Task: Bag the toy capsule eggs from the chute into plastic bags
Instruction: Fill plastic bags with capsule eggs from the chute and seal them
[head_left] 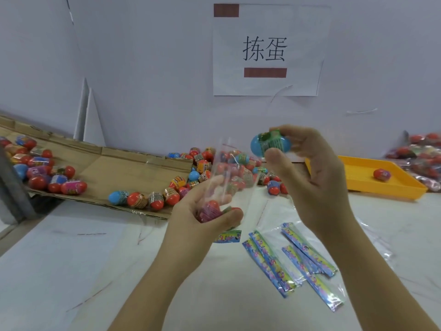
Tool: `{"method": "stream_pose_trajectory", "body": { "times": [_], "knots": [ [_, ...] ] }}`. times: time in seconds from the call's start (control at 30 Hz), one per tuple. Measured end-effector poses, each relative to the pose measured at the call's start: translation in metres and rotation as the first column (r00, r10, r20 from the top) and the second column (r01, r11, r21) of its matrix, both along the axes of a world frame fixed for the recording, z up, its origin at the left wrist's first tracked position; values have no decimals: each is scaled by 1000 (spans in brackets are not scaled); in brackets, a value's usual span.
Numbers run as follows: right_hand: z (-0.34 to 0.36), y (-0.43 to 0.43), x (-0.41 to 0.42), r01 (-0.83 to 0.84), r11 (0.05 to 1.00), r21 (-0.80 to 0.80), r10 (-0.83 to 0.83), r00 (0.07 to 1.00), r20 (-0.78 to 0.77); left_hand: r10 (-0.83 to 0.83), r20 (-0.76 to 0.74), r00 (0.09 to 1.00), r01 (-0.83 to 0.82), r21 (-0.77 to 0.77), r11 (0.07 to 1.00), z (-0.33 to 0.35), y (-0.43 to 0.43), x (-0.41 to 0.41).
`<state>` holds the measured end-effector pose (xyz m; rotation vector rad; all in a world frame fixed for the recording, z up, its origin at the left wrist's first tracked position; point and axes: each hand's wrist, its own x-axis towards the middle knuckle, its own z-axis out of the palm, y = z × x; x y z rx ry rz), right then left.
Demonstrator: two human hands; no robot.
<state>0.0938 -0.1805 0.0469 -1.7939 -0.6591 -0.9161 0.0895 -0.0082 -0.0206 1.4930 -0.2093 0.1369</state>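
My left hand (pixel 202 211) grips a clear plastic bag (pixel 229 177) held upright, its mouth at the top. A red egg with a pink label (pixel 210 211) lies at the bag's bottom, inside my fingers. My right hand (pixel 310 173) pinches a blue capsule egg with a green label (pixel 269 143) just right of and above the bag's mouth. A cardboard chute (pixel 124 173) slopes down from the left, with several red and blue eggs (pixel 152 199) along its lower edge and more piled at its end (pixel 202 166).
Several flat bags with colourful header strips (pixel 293 259) lie on the white table below my right wrist. A yellow tray (pixel 358 180) at right holds one red egg (pixel 381 174). Filled bags (pixel 422 158) are heaped at the far right. A paper sign (pixel 265 51) hangs on the wall.
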Motion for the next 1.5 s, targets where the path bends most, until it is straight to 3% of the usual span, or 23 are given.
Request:
{"method": "stream_pose_trajectory", "body": {
  "times": [0.1, 0.23, 0.37, 0.53, 0.7, 0.93, 1.0, 1.1, 1.13, 1.2, 1.27, 1.37, 1.5],
  "knots": [
    [5, -6, -3, 101, 990, -95, -94, 993, 77, -13, 30, 999, 12, 59, 998, 2, -1, -2],
    [2, -6, -5, 183, 959, -216, -178, 983, 43, -49, 55, 997, 43, 102, 994, 3, -2, -6],
    [3, -8, -7, 312, 878, -363, -302, 950, 86, -99, 67, 993, 89, 133, 987, 3, -3, -8],
    [4, -10, -7, 139, 904, -403, -177, 982, -59, -162, 57, 985, 159, 52, 986, 8, -4, -9],
    [2, -7, -5, -51, 920, -390, -71, 954, -292, -235, 28, 972, 235, -11, 972, 14, -7, -13],
    [-1, -7, -4, -38, 855, -517, -112, 960, -256, -176, -24, 984, 174, -80, 981, 14, -8, -13],
    [-4, -3, -1, -40, 904, -425, -73, 966, -247, -83, -48, 995, 79, -79, 994, 12, -7, -11],
    [-12, 1, 20, -2, 997, -71, -14, 977, -213, 89, -102, 991, -103, -148, 984, 13, -1, -6],
    [-16, 2, 32, 41, 998, -41, -50, 967, -251, 129, -113, 985, -148, -186, 971, 15, 1, -4],
    [-27, 9, 58, 70, 972, -224, -167, 877, -451, 191, -134, 972, -219, -249, 943, 18, 6, 0],
    [-46, 20, 82, -16, 860, -510, -316, 768, -557, 233, -155, 960, -269, -280, 921, 17, 8, 3],
    [-76, 39, 102, -47, 708, -705, -443, 748, -494, 281, -153, 947, -312, -242, 919, 14, 8, 7],
    [-94, 43, 109, 80, 689, -721, -504, 767, -396, 329, -158, 931, -358, -219, 908, 12, 12, 10]
  ]
}}
